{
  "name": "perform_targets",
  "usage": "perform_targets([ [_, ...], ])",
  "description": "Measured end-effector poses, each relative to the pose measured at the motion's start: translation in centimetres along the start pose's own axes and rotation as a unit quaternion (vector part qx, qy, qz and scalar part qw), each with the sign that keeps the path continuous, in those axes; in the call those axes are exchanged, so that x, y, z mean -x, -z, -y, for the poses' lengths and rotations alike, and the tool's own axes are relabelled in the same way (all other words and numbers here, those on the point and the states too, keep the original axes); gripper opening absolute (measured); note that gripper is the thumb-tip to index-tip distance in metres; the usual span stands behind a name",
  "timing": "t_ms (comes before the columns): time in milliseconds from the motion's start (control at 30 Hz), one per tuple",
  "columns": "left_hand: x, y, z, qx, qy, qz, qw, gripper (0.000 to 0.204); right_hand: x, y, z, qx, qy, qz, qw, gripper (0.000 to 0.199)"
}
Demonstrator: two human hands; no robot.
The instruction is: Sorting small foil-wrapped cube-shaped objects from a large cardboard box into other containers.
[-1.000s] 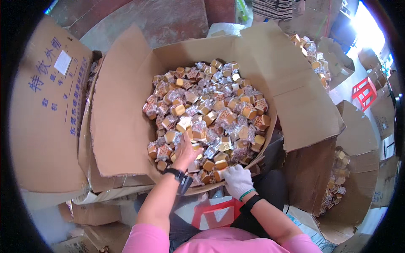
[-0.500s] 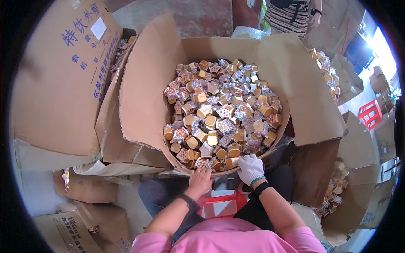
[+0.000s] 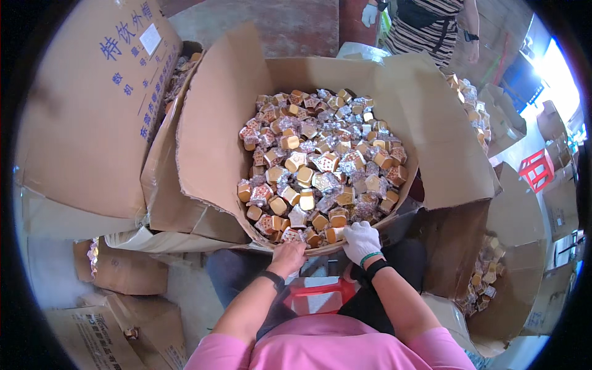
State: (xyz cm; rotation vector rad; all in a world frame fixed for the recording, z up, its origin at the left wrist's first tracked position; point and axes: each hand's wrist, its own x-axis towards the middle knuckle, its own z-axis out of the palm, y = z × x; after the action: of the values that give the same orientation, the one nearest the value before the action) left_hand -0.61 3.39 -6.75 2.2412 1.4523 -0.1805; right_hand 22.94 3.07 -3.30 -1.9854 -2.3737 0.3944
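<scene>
A large open cardboard carton (image 3: 213, 145) stands before me with its flaps spread. It is filled with small house-shaped pieces (image 3: 302, 160), brown and gold with white and red decoration, many in clear bubbly wrap. My left hand (image 3: 288, 258) is bare and closed over the carton's near rim. To its right, my right hand (image 3: 362, 242), in a white glove, is closed on the same rim, close to a gold-ended piece (image 3: 335, 235). The undersides of both hands are hidden, so I cannot see the fingertips fully.
Tall cartons (image 3: 92, 117) crowd the left side. More similar pieces (image 3: 484, 280) lie in a carton at the lower right. A red stool (image 3: 320, 296) is between my legs, another red stool (image 3: 537, 171) far right. A person in a striped garment (image 3: 422, 28) stands beyond the carton.
Both hands stay on the near rim, with little movement. The view has shifted slightly. More of the person beyond the carton shows, including a gloved hand.
</scene>
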Motion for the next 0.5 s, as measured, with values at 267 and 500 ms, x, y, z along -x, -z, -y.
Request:
perform_targets([
  [267, -1.1, 0.5, -0.1, -0.023, 0.006, 0.053, 0.998, 0.019, -0.5, -0.1, -0.2, 0.003, 0.001, -0.003, 1.000, 0.024],
  [500, -1.7, 1.5, 0.8, 0.018, -0.019, 0.112, 0.993, 0.026, -2.2, 1.1, -1.9, -0.085, 0.083, 0.152, 0.981, 0.032],
])
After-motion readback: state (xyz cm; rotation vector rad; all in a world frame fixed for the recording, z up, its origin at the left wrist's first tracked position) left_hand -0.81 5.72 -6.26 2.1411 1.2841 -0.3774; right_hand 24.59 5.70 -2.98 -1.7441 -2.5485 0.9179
